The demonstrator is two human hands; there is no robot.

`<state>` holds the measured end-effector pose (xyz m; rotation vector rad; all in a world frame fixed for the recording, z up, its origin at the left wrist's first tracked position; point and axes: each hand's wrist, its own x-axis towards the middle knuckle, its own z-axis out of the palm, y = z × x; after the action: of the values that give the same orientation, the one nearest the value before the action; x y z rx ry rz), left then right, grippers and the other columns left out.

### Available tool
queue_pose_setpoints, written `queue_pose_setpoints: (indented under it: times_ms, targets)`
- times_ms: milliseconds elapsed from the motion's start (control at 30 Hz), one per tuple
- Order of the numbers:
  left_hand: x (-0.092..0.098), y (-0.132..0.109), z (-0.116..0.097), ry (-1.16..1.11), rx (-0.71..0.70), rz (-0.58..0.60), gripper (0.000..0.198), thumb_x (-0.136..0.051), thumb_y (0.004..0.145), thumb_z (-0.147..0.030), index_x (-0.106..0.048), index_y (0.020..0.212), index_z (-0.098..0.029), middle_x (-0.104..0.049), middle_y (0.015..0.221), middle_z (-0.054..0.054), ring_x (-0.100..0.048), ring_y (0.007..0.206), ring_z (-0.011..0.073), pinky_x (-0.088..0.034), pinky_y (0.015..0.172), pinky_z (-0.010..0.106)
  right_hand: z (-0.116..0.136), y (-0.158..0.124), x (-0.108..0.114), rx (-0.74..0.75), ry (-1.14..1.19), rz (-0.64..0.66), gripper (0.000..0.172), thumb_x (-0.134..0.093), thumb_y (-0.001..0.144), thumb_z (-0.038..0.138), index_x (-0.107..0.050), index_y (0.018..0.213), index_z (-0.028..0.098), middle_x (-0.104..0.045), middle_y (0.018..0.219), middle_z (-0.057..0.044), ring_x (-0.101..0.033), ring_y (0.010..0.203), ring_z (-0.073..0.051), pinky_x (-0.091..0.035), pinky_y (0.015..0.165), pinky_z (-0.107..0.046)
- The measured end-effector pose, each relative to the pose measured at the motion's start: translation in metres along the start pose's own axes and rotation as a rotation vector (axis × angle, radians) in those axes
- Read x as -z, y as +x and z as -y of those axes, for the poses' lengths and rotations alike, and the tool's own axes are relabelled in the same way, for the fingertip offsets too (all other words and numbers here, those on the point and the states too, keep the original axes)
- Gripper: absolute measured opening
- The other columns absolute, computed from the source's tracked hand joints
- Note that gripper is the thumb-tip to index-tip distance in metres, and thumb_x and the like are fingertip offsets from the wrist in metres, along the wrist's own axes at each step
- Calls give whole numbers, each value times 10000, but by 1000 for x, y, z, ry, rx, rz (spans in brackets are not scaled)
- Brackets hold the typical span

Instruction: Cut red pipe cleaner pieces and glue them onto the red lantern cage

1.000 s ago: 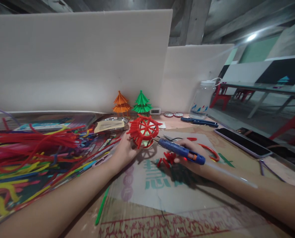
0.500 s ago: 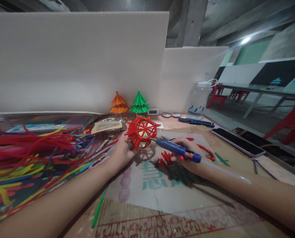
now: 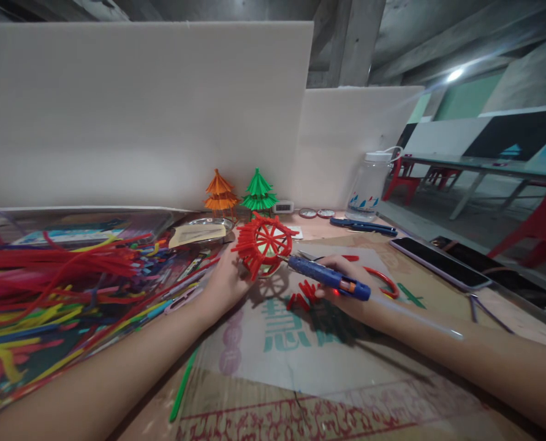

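My left hand (image 3: 230,277) is closed on a red pipe-cleaner wheel (image 3: 269,240) with spokes inside a ring and short red pieces fanning out along its rim. Wrapped in my right hand (image 3: 346,288) is a blue hot glue gun (image 3: 328,277), its nozzle at the lower right of the wheel's ring. A small red light glows on the gun. Below it lie several short cut red pipe-cleaner pieces (image 3: 303,295) on a printed plastic bag (image 3: 263,367). Scissors with red handles (image 3: 385,278) lie partly hidden behind my right hand.
Loose coloured pipe cleaners (image 3: 70,282) crowd the left side. At the back stand an orange pagoda (image 3: 220,193), a green pagoda (image 3: 258,191) and a clear water bottle (image 3: 368,187). Blue-handled pliers (image 3: 363,226) and a phone (image 3: 439,263) lie to the right, a metal dish (image 3: 227,224) behind my left hand.
Very little differs. The glue gun has shifted slightly left, its nozzle staying by the wheel's rim. The left hand stays in place with the wheel.
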<state>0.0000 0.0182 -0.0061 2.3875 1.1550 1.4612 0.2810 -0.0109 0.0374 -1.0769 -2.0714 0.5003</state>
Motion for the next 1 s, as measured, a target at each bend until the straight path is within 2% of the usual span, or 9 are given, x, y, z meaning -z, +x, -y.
queue_pose_setpoints:
  times_ms: [167,500,633,800,1000]
  targets:
    - [1,1,-2,27,3,-11,371,-695,798,-150,-667,1155,-245,-643,1296,99,-558,1286,295,-436,1134,519,2,1,1,7,-18,-1,265,-689,692,384,-644,908,237,-710,721,-30,-644,609,-218,-469,547,-321]
    - [-2,-2,4,1,51,-28,363,-685,788,-141,-660,1143,-210,-636,1269,108,-582,1244,286,-470,1099,492,5,2,1,-1,-45,-1,263,-697,677,393,-646,887,243,-715,724,-25,-641,601,-212,-466,534,-317]
    - [-4,-1,5,-33,62,-47,393,-695,781,-146,-643,1165,-216,-671,1204,95,-637,1154,267,-505,1058,477,6,2,2,5,-53,5,231,-703,683,355,-646,882,253,-718,721,-23,-646,600,-214,-475,528,-315]
    - [-2,2,-3,-94,82,-24,355,-697,794,-168,-644,1144,-202,-655,1265,117,-643,1162,276,-519,1040,460,6,2,2,4,-65,2,236,-692,695,345,-659,896,225,-723,721,-24,-648,597,-211,-471,526,-308]
    - [-1,3,-11,-190,105,-20,406,-675,797,-172,-576,1190,-191,-674,1211,105,-662,1127,266,-551,988,460,3,1,2,-22,-87,51,285,-694,727,406,-684,954,234,-725,745,-21,-662,626,-209,-476,549,-307]
